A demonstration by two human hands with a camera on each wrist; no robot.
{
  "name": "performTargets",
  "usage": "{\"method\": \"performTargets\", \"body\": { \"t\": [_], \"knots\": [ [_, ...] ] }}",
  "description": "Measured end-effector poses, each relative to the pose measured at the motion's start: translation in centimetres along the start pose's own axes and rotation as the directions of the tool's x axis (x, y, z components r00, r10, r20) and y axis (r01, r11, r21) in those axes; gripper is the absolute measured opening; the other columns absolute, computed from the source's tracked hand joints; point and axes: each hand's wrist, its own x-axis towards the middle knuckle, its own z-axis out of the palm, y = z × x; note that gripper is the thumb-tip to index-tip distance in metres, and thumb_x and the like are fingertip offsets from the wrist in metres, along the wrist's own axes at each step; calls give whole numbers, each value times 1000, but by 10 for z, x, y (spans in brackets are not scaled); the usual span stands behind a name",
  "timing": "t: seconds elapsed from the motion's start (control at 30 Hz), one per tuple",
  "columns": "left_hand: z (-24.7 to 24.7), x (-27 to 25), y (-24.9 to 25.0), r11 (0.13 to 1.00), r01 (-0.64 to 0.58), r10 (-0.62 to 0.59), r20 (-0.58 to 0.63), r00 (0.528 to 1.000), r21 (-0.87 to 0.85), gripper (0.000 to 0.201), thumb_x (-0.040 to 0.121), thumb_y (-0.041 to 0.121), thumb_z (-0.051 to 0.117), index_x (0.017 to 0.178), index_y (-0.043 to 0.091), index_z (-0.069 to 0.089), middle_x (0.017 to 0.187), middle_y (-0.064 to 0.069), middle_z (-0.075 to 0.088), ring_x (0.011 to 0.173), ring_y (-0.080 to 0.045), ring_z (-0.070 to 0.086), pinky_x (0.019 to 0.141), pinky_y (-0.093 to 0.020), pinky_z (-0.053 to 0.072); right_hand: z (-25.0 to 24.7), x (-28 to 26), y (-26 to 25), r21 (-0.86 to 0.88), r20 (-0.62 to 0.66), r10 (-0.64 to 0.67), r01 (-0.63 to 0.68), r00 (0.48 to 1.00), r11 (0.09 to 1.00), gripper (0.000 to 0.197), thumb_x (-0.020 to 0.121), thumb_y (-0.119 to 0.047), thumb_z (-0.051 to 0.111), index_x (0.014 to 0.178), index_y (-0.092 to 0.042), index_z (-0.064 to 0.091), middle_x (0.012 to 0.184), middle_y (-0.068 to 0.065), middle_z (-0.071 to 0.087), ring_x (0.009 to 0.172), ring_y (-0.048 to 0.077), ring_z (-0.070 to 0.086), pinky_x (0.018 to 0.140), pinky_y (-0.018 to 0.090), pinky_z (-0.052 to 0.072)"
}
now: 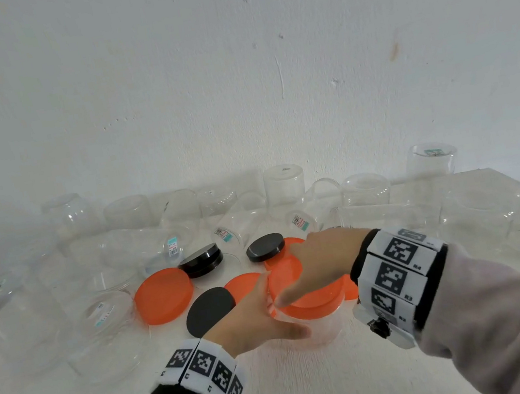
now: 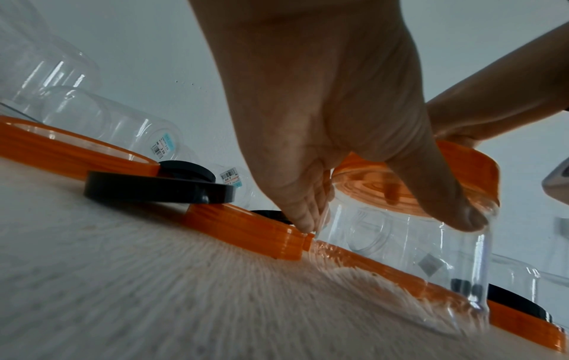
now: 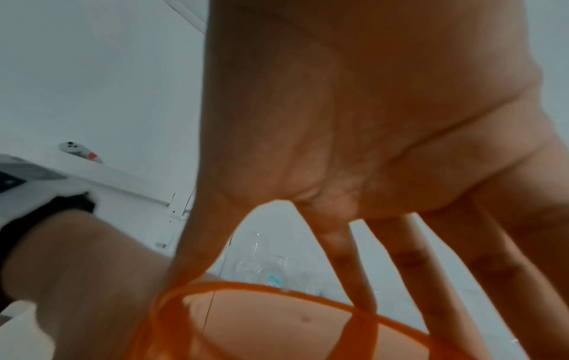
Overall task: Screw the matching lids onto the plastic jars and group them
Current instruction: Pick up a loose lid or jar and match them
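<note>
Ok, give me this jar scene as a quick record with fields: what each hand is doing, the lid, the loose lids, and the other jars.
left hand: left hand grips the side of the clear jar
right hand: right hand holds the orange lid from above
lid state: on the jar's mouth; how far screwed cannot be told
loose lids: orange lid on the left, black lids on the table
other jars: empty jars along the wall, without lids
</note>
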Motion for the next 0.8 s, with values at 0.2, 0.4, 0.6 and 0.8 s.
{"method": "performTargets", "body": {
  "t": [0.2, 0.4, 0.6, 0.8],
  "knots": [
    [1, 0, 0, 999, -22, 22, -1, 1000, -30, 117, 59, 29, 91, 150, 31, 17, 146, 14, 40, 137, -6, 35, 117, -37, 29, -9, -3, 10, 73, 100, -113, 106, 989, 992, 97, 67, -71, 70, 147, -48, 21, 146, -10, 29, 133, 20, 37, 99, 41, 38],
    [-1, 3, -3, 1000, -9, 9, -2, 1000, -2, 106, 61, 30, 90, 136, 45, 17, 130, 25, 42, 127, -2, 39, 109, -26, 34, 0, 0, 2, 11, 6, -21, 21, 1000, 1000, 93, 69, -85, 52, 138, -24, 39, 112, -3, 44, 93, 19, 44, 68, 30, 36],
    [1, 3, -3, 999, -33, 33, 2, 999, -28, 112, 60, 29, 90, 146, 33, 20, 140, 20, 41, 134, -4, 37, 115, -31, 31, -8, -3, 8, 0, 120, -88, 89, 989, 996, 105, 65, -69, 73, 149, -41, 18, 146, -6, 31, 128, 23, 42, 98, 41, 42],
    [1, 2, -3, 1000, -25, 25, -4, 1000, 2, 116, 53, 39, 91, 144, 39, 19, 134, 24, 43, 130, -2, 41, 108, -25, 36, 1, 0, 5, 13, 45, -70, 70, 996, 997, 101, 61, -79, 67, 143, -31, 32, 129, -3, 39, 107, 21, 46, 74, 32, 39]
  ]
}}
